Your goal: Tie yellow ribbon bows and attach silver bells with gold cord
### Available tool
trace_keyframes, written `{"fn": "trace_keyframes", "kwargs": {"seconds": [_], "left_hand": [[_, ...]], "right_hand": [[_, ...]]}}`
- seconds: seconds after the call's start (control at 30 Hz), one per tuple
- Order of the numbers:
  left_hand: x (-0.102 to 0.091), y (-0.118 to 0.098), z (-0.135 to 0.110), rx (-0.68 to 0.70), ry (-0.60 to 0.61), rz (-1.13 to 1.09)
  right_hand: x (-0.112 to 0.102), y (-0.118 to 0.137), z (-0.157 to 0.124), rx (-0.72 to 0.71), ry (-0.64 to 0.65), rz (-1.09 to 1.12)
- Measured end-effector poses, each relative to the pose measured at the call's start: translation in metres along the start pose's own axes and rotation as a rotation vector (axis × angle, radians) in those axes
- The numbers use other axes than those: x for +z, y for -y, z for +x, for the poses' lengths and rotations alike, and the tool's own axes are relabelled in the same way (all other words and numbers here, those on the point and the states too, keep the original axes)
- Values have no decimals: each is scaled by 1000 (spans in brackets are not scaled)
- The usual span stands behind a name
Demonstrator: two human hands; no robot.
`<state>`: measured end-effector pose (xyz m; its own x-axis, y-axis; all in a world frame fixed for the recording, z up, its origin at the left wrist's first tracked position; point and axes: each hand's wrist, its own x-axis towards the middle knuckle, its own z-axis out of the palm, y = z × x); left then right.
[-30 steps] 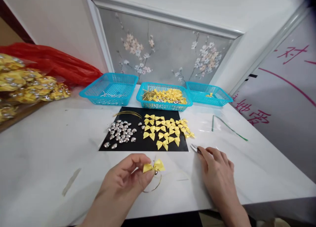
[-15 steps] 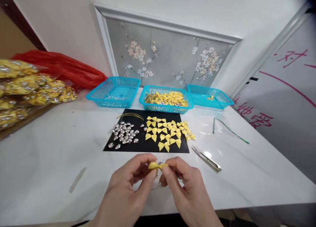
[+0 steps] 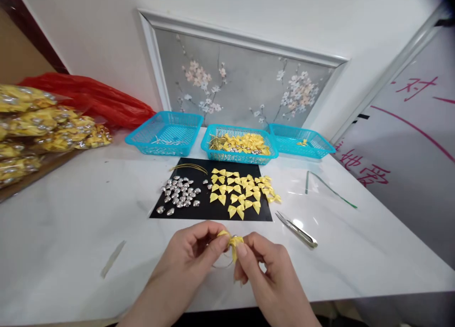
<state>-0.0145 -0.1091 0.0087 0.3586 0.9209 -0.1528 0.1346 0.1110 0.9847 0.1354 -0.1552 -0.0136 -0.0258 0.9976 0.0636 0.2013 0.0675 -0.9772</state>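
A small yellow ribbon bow (image 3: pixel 232 242) with a thin gold wire loop is pinched between both of my hands near the table's front edge. My left hand (image 3: pixel 188 263) grips its left side with thumb and fingers closed. My right hand (image 3: pixel 265 272) pinches its right side. Beyond them lies a black mat (image 3: pixel 209 212) carrying several silver heart beads (image 3: pixel 179 194), several yellow bows (image 3: pixel 241 190) and a few gold wires (image 3: pixel 188 167).
Small metal snips (image 3: pixel 297 230) lie right of the mat. Three blue baskets (image 3: pixel 164 136) line the back; the middle basket (image 3: pixel 239 147) holds bows and beads. Bags of yellow bows (image 3: pixel 42 125) and red plastic sit at left. A clear sleeve with green strip (image 3: pixel 329 187) lies right.
My right hand left the snips on the table and came over to the bow; both hands now pinch it, and the bow has turned from flat to tilted downward.
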Motion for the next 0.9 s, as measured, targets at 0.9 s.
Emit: {"fn": "trace_keyframes", "kwargs": {"seconds": [0.9], "left_hand": [[-6, 11, -19, -19, -386, -204]], "right_hand": [[-8, 16, 12, -433, -7, -412]]}}
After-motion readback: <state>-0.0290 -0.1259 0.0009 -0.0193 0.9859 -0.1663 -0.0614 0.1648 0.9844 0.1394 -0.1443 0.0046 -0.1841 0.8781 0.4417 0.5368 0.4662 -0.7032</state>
